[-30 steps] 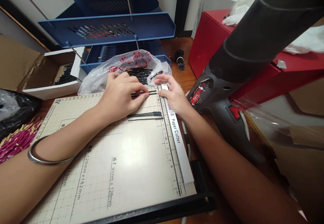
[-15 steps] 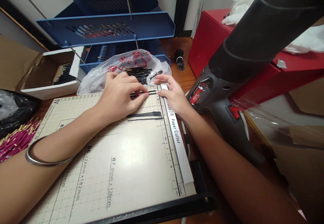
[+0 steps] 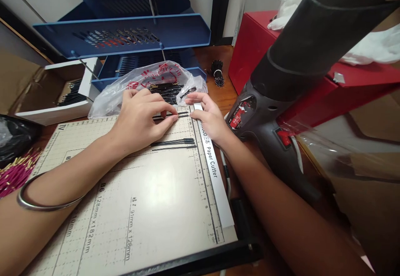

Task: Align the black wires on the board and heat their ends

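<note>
Cutter board (image 3: 150, 209) nearest, cream grid surface with a white rule strip (image 3: 212, 167) marked "Paper Cutter" along its right edge. Bangle (image 3: 40, 203) on left forearm. Mid-board: a few loose black wires (image 3: 173, 143) lying flat, ends near the rule strip, clear of both hands. Just beyond them, left hand (image 3: 139, 122) palm-down, thumb and forefinger pinched together on another small bunch of black wires (image 3: 183, 114) at the far edge of the board. Right hand (image 3: 209, 115) rests on the top of the rule strip, fingers flat and extended toward that bunch's right end; not gripping anything, as far as I can tell. Heat gun (image 3: 281, 97) just right of it. Behind hands: plastic bag (image 3: 146, 84) with more black wires, then blue trays (image 3: 125, 34), red box (image 3: 281, 51) at right.
</note>
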`<state>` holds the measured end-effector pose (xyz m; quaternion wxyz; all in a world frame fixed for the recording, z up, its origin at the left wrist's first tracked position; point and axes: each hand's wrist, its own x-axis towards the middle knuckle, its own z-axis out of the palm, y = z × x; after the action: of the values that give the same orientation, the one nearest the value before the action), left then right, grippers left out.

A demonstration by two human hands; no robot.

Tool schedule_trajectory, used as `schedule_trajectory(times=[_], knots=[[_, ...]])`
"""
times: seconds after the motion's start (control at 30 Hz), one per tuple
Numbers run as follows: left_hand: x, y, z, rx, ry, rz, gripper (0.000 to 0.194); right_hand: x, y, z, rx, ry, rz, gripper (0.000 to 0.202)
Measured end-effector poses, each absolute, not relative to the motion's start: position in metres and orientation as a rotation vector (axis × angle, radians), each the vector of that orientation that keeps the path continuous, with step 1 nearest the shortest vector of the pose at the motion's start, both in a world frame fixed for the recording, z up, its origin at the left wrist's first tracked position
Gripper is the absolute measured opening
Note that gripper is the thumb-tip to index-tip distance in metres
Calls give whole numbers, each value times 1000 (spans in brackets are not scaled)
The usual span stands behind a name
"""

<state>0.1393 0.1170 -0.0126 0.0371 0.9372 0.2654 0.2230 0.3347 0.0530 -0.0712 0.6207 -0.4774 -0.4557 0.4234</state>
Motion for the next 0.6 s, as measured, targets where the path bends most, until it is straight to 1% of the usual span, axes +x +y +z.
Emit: schedule_trajectory(times=[0.1,0.3,0.4,0.6], knots=[[139,114,-8,2857,765,663,31,334,53,-72,-1104,-1046,971,48],[136,109,2,2766,492,504,27,336,53,-74,-1095,-1029,974,46],[134,110,3,2728,437,430,26,336,53,-73,-1099,-1024,986,46],[131,113,3,2744,352,395,21,336,52,-71,-1102,-1005,1007,48]])
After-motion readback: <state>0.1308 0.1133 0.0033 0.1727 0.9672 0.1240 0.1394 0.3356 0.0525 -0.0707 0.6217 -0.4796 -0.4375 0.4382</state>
